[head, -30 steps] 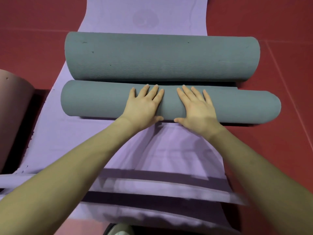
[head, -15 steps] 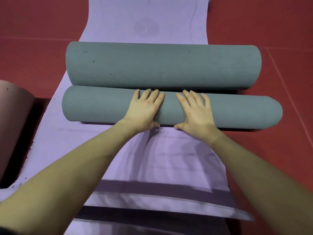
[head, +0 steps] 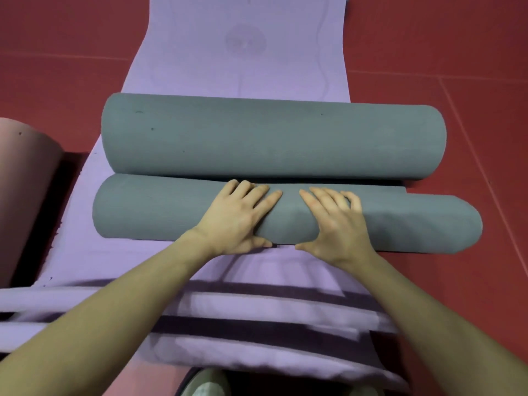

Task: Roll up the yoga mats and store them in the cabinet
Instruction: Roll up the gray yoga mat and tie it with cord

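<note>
A grey-green yoga mat lies across a flat purple mat (head: 243,58) as two rolls side by side. The far roll (head: 271,138) is thicker. The near roll (head: 151,212) is thinner, sticks out further to the right and touches the far one. My left hand (head: 237,218) and my right hand (head: 334,221) press palm-down on the middle of the near roll, fingers spread over its top and thumbs under its near edge. No cabinet is in view.
The floor (head: 57,81) is red. A rolled pinkish mat (head: 25,178) lies at the left edge. Loose purple mat folds (head: 257,310) bunch up below my forearms. A shoe tip (head: 205,384) shows at the bottom.
The near roll has moved away from me until it touches the far roll. My hands have shifted forward on it, with the thumbs tucked under its near edge.
</note>
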A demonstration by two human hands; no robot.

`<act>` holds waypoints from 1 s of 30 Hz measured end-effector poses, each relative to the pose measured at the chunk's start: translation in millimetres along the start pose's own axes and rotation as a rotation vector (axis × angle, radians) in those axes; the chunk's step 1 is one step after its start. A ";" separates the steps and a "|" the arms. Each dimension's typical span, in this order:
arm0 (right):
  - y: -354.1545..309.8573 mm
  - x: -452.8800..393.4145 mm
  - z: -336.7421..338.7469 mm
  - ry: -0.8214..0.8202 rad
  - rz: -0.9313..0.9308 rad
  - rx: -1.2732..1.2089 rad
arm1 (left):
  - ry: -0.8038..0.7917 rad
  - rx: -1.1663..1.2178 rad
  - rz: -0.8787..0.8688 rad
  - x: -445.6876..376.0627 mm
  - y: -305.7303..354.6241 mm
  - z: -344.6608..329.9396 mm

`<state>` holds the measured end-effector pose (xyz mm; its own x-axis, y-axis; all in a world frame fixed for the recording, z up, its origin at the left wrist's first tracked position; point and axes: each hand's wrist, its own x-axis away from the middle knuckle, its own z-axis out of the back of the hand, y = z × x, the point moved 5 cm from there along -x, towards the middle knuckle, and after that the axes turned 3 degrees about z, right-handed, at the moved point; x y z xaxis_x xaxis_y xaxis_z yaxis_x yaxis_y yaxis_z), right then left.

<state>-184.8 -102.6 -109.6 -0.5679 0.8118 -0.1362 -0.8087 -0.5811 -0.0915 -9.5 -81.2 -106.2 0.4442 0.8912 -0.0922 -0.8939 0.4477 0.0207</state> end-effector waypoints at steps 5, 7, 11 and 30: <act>-12.0 29.8 6.3 -0.002 -0.011 -0.016 | -0.020 0.008 -0.028 22.9 20.7 -0.9; -14.5 37.0 9.9 -0.011 -0.010 -0.042 | -0.024 0.013 -0.037 28.5 26.1 1.8; -15.6 50.3 18.0 -0.067 -0.019 -0.112 | -0.012 0.061 -0.053 40.1 37.2 8.4; -1.4 44.1 20.1 -0.105 -0.099 -0.313 | -0.300 0.121 0.423 -4.9 23.3 2.8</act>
<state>-211.7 -64.8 -95.6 -0.5149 0.8572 -0.0106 -0.7835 -0.4755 -0.3999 -32.4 -74.9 -102.5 0.0598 0.9694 0.2381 -0.9932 0.0340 0.1111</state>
